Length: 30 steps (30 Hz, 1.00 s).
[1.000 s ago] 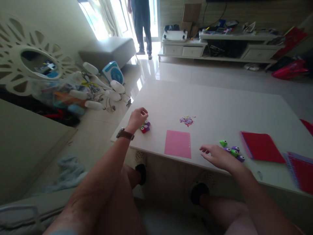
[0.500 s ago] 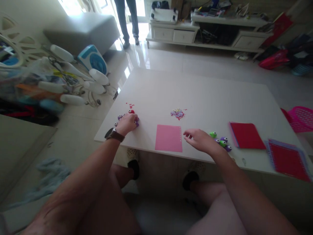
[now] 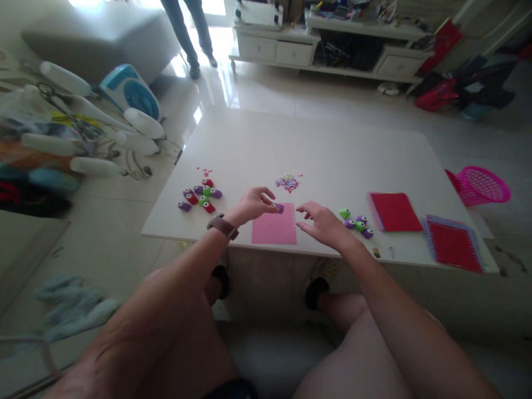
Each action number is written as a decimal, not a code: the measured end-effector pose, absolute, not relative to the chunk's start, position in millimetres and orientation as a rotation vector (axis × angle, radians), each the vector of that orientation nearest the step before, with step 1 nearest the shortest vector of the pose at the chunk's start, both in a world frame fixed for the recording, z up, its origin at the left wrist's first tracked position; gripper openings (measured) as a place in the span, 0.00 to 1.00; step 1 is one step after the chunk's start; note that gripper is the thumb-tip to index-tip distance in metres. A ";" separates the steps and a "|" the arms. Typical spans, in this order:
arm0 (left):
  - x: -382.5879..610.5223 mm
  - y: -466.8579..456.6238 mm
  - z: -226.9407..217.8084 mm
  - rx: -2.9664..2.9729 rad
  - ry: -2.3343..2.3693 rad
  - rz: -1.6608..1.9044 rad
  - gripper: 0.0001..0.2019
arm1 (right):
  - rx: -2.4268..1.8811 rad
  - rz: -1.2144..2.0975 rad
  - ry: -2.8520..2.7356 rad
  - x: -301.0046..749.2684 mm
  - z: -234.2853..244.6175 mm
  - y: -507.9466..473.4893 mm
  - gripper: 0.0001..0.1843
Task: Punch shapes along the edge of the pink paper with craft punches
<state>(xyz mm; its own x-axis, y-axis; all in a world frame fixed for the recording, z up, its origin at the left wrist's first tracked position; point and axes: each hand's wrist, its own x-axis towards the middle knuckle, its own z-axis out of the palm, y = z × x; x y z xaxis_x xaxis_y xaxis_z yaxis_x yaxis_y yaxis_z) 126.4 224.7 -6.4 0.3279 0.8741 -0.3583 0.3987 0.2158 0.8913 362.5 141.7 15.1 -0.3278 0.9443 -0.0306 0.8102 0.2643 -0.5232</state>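
Note:
My left hand (image 3: 254,203), with a brown watch on the wrist, pinches a small purple punch (image 3: 279,208) just above the top edge of a pink paper sheet (image 3: 274,231) near the table's front edge. My right hand (image 3: 322,223) hovers at the sheet's right edge with fingers spread and nothing in it. A cluster of several small purple, red and green punches (image 3: 200,197) lies to the left. Another small group of green and purple punches (image 3: 356,221) sits just right of my right hand. A little pile of punched paper bits (image 3: 287,182) lies beyond the sheet.
The white table (image 3: 332,149) also carries a red paper stack (image 3: 394,211) and a red notebook (image 3: 453,244) at the right. A pink basket (image 3: 482,185) stands past the right edge. Clutter and a blue fan (image 3: 128,97) lie on the floor at left. A person's legs (image 3: 187,27) stand far back.
My left hand left the punch cluster at the left and came right to the pink sheet with a purple punch. My right hand shifted slightly left. The camera tilted down.

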 end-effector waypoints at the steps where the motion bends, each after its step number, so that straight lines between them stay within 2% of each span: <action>1: 138.5 218.8 -8.7 1.360 1.212 0.502 0.22 | -1.583 0.672 -2.229 361.6 12.3 142.1 0.17; 4: 162.2 203.4 -18.9 1.269 1.082 0.515 0.21 | -1.493 0.751 -2.205 357.7 5.9 145.4 0.18; 9: 165.9 195.5 -36.3 1.200 1.029 0.485 0.17 | -1.446 0.838 -2.290 351.1 0.8 153.0 0.04; 13: 154.9 207.5 -45.4 1.317 1.039 0.438 0.18 | -1.437 0.853 -2.275 357.0 -5.8 157.4 0.08; 17: 142.5 221.5 -46.2 1.899 1.228 0.448 0.19 | -1.545 0.804 -2.261 370.8 -16.7 161.6 0.10; 20: 137.7 223.8 -43.1 2.209 1.361 0.252 0.23 | -1.582 0.829 -2.248 377.8 -24.0 162.8 0.13; 23: 138.3 221.6 -43.3 2.260 1.409 0.085 0.24 | -1.620 0.816 -2.260 380.7 -26.8 161.1 0.12; 30: 141.3 222.1 -49.8 2.245 1.456 -0.064 0.21 | -1.715 0.734 -2.282 386.1 -22.6 151.6 0.10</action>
